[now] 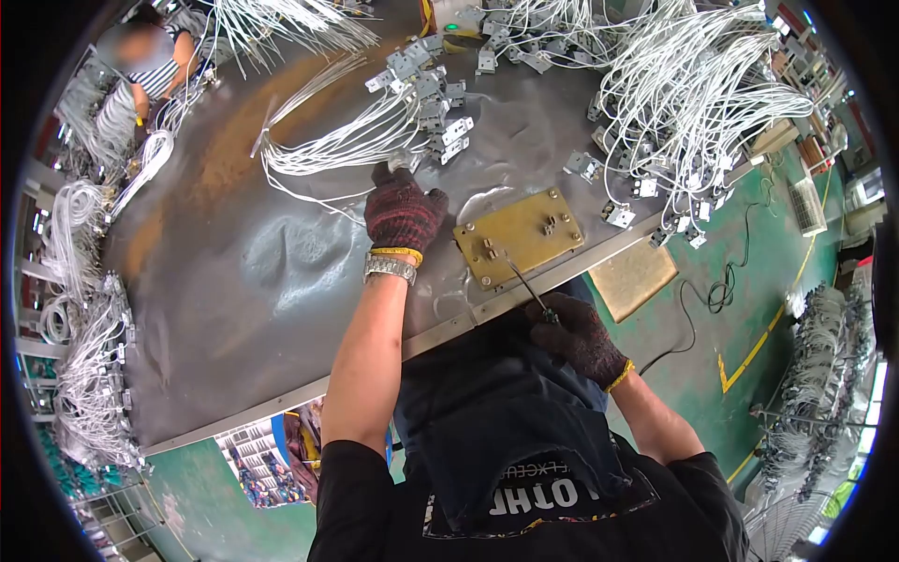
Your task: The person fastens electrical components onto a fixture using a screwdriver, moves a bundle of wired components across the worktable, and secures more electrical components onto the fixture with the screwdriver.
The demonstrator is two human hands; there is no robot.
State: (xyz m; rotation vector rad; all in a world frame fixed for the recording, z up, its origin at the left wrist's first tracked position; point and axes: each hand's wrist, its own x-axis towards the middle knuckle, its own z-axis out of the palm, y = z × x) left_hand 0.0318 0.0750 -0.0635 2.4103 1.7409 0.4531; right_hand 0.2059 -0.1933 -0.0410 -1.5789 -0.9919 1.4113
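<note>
Two gloved hands are working over the metal table (pixel 206 347), and both are yours. Your left hand (pixel 405 211) is reaching forward, with its fingertips at the near edge of a bunch of white wires (pixel 342 150), right by the grey metal end pieces (pixel 433 114). The fingertips are hiding in the clutter, so you are not showing whether they are pinching a piece or just touching it; I cannot tell.

Your right hand (pixel 573 332) is closing around the handle of a screwdriver (pixel 527 284). Its thin shaft is pointing away from you, and its tip is showing over the yellow metal plate (pixel 515 217), near the small block (pixel 490 248) on the left. I cannot tell if the tip is touching.

The plate is lying flat near the table's front edge, with bolts at its corners. The bunch is lying past it, to the left, and a bigger heap of white wires (pixel 684 84) is sitting on the right. Another person (pixel 161 75) is being seen at the far left.

You seem to be at the picking step, with the tool waiting by the plate. The next move is calling for a firm pinch on just one end piece, a gentle pull so the wires are not snagging, and a steady screwdriver.
</note>
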